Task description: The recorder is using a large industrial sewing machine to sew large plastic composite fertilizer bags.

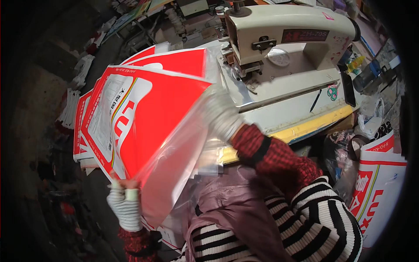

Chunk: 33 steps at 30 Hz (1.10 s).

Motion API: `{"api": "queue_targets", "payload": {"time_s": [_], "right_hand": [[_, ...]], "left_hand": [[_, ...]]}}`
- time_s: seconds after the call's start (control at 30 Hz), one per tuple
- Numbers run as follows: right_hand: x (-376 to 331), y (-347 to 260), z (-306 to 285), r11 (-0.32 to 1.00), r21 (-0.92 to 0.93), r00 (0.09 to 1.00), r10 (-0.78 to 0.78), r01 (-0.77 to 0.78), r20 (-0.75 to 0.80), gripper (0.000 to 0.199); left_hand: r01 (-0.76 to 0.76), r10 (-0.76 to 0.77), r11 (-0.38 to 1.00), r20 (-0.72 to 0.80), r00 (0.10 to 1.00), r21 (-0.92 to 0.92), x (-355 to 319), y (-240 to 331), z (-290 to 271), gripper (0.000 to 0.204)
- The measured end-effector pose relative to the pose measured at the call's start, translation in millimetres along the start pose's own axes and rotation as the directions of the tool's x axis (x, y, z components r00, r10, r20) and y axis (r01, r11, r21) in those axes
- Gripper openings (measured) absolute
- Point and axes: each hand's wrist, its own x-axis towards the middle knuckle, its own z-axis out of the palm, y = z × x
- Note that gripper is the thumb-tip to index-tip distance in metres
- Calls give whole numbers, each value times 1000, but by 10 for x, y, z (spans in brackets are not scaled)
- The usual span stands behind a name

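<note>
A large red-and-white printed plastic sack (170, 100) with a clear film liner (185, 144) lies slanted in front of me. My left hand (125, 207), in a striped knit glove with bare fingertips, pinches the sack's near lower edge. At the sack's right side is my right hand (222, 114), gloved in the same way and smeared by motion. Its fingers are too blurred to show whether they grip the film. More sacks of the same print (187, 59) lie fanned out beneath and behind this one.
A cream sewing machine (301, 26) stands on a white table (279, 115) with a yellow front edge. Small scissors (332, 92), a dark pen (315, 101) and a black phone (348, 88) lie at its right. Another printed sack (379, 192) stands at the far right.
</note>
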Motion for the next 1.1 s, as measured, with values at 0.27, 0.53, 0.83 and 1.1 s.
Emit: {"api": "queue_targets", "payload": {"time_s": [0.27, 0.53, 0.83, 1.1], "right_hand": [[22, -175, -751, 968, 167, 795, 250, -188, -553, 24], [22, -359, -78, 975, 36, 974, -214, 217, -80, 13], [585, 281, -361, 944, -251, 928, 117, -215, -354, 12], [890, -457, -581, 932, -266, 969, -235, 248, 81, 12]], "left_hand": [[-250, 342, 921, -311, 887, 298, 172, 90, -160, 13], [-202, 147, 976, -446, 883, -78, 161, 135, -213, 10], [-358, 574, 622, -94, 813, 696, -331, -104, -420, 10], [-102, 563, 306, -94, 821, 947, -404, 465, -957, 39]]}}
